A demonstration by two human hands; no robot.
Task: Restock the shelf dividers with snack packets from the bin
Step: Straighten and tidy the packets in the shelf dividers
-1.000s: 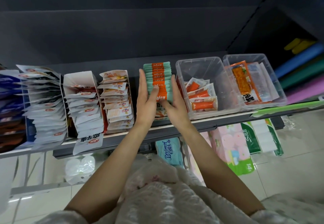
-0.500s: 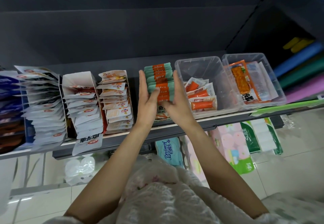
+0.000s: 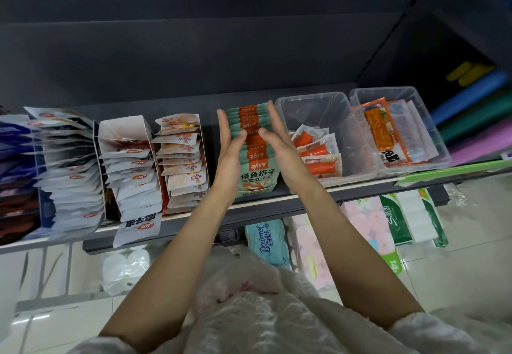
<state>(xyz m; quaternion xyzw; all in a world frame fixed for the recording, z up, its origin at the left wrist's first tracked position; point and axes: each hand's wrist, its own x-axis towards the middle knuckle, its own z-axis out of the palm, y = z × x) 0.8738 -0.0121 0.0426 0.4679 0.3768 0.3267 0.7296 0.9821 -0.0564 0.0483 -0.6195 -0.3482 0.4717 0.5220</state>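
A row of green-and-orange snack packets (image 3: 254,159) stands upright on the dark shelf (image 3: 194,220), one behind another. My left hand (image 3: 228,148) lies flat against the row's left side, fingers straight, thumb on the packet tops. My right hand (image 3: 279,143) presses flat against the right side, thumb also on the tops. The front packet's face shows below my palms. Right of the row, a clear plastic bin (image 3: 310,104) holds a few orange stick packets (image 3: 318,154).
A second clear bin (image 3: 432,143) with orange packets sits at the far right. Left of the row stand white cardboard dividers (image 3: 124,129) full of white packets (image 3: 182,165), then more white packets (image 3: 69,176). Tissue packs (image 3: 266,240) lie under the shelf.
Both hands slid forward along the sides of the green packet row and flattened out. The front packet's face has come into view.
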